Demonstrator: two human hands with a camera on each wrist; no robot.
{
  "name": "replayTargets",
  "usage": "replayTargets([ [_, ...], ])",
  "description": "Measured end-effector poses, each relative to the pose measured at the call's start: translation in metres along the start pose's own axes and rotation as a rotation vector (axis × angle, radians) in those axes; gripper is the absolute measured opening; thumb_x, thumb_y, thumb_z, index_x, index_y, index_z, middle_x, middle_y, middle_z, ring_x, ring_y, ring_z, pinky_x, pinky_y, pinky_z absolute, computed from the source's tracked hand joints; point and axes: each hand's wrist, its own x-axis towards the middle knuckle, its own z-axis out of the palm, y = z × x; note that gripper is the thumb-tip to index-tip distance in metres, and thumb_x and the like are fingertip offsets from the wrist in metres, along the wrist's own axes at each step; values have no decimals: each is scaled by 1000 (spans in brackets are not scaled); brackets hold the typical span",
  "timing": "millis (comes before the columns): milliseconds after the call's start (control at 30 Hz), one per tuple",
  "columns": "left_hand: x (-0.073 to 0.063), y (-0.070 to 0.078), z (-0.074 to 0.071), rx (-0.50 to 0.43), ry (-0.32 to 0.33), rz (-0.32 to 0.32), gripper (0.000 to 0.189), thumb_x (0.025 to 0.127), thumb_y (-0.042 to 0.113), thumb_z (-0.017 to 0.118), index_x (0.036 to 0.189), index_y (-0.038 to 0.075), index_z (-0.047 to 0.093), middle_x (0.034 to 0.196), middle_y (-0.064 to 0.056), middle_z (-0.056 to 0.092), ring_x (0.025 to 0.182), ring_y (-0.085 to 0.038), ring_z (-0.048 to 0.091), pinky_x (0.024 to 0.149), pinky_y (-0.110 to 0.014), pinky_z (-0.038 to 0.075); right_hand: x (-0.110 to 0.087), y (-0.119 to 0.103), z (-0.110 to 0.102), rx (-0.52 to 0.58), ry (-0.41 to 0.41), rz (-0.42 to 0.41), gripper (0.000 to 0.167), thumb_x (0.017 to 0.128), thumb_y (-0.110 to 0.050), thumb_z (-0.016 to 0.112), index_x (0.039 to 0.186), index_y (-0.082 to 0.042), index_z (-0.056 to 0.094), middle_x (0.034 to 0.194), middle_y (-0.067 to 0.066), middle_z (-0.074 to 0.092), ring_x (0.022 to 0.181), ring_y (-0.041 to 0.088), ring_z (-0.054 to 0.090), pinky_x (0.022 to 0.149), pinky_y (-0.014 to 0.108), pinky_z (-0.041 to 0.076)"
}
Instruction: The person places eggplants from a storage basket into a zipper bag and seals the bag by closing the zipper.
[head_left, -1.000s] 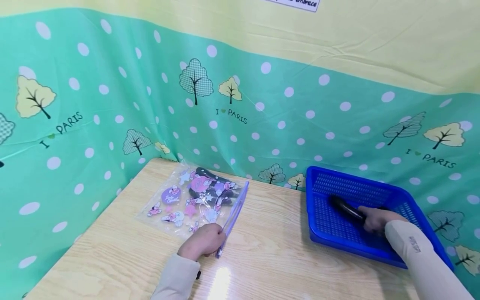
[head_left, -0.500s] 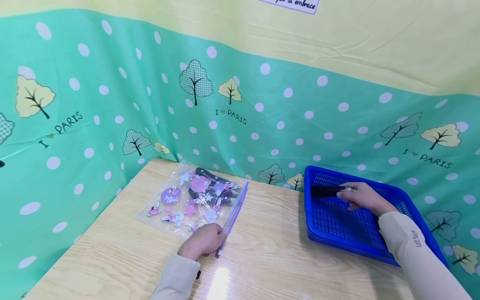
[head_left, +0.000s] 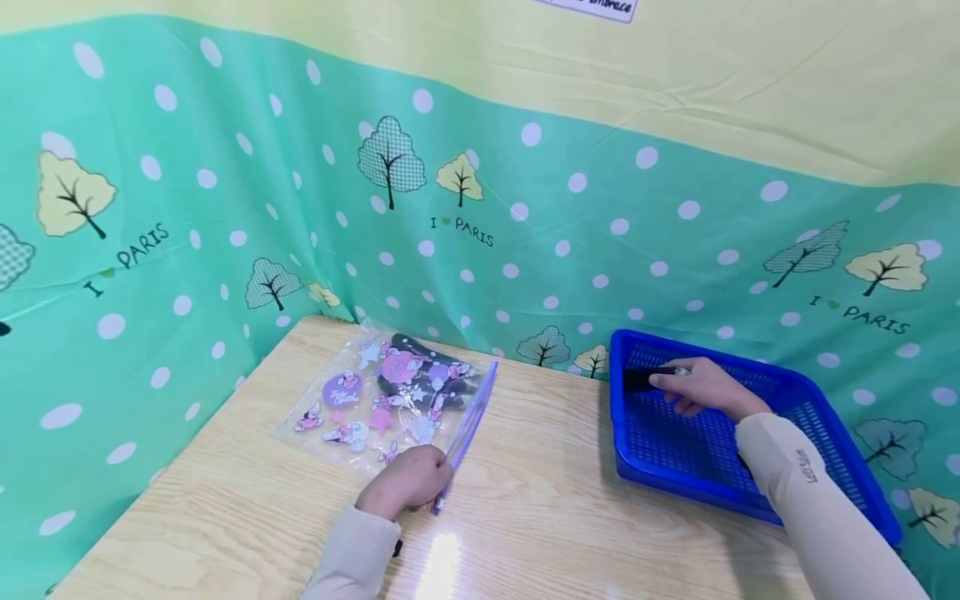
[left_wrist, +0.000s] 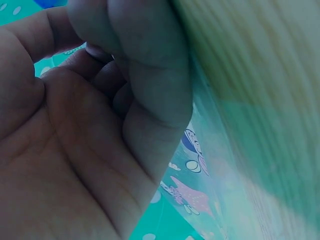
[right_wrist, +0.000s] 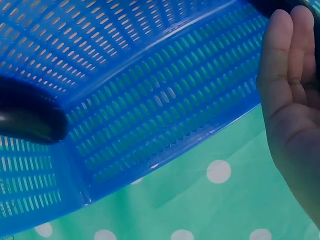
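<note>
My left hand point(head_left: 408, 482) grips the near corner of a clear zip bag point(head_left: 300, 433) by its purple zip edge. Pink and purple cartoon prints cover the bag, and long dark things point(head_left: 431, 375) show through it. Inside the blue basket point(head_left: 697, 497), my right hand point(head_left: 701, 387) holds a long, dark, glossy thing point(head_left: 641, 379) near the far left corner. A pale glint shows beside the fingers. Another dark, smooth thing with a rounded end point(right_wrist: 30, 112) lies in the basket in the right wrist view; the right sleeve mostly hides it in the head view.
The light wooden table point(head_left: 540, 483) lies between bag and basket. Behind and to the left hangs a green and yellow cloth point(head_left: 480, 275) with dots and trees, close to the table's edges. The basket stands near the back edge.
My right hand has moved left and back within the basket, carrying the dark glossy thing from the middle toward the far left corner. My left hand and the bag have stayed put.
</note>
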Motion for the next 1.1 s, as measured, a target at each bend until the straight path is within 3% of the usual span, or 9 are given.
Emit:
replayTargets([
  [400, 0, -1, 0, 0, 8, 12, 23, 97, 17, 50, 76, 12, 57, 62, -2, 53, 44, -11, 43, 41, -27, 37, -2, 4, 9, -36, 67, -10, 67, 101, -33, 60, 141, 17, 43, 103, 23, 71, 86, 36, 70, 74, 45, 60],
  [667, -1, -1, 0, -19, -4, 19, 22, 98, 17, 50, 78, 11, 58, 63, -3, 53, 44, -11, 43, 40, -26, 36, -13, 4, 4, 41, 83, -24, 70, 102, -36, 59, 147, 14, 37, 110, 24, 70, 94, 37, 70, 80, 49, 58],
  [900, -2, -1, -1, -24, -3, 14, 22, 98, 16, 49, 78, 10, 57, 63, -3, 53, 43, -11, 42, 40, -26, 35, -21, -1, -3, 95, 155, -68, 70, 102, -37, 60, 149, 10, 38, 110, 20, 70, 93, 35, 70, 80, 46, 59],
  [1100, -2, -1, -1, -29, -6, 16, 23, 98, 15, 48, 78, 10, 57, 63, -4, 53, 43, -11, 42, 40, -25, 35, -28, -6, -4, 136, 208, -116, 69, 102, -37, 59, 149, 9, 38, 116, 28, 67, 88, 28, 71, 79, 44, 59],
])
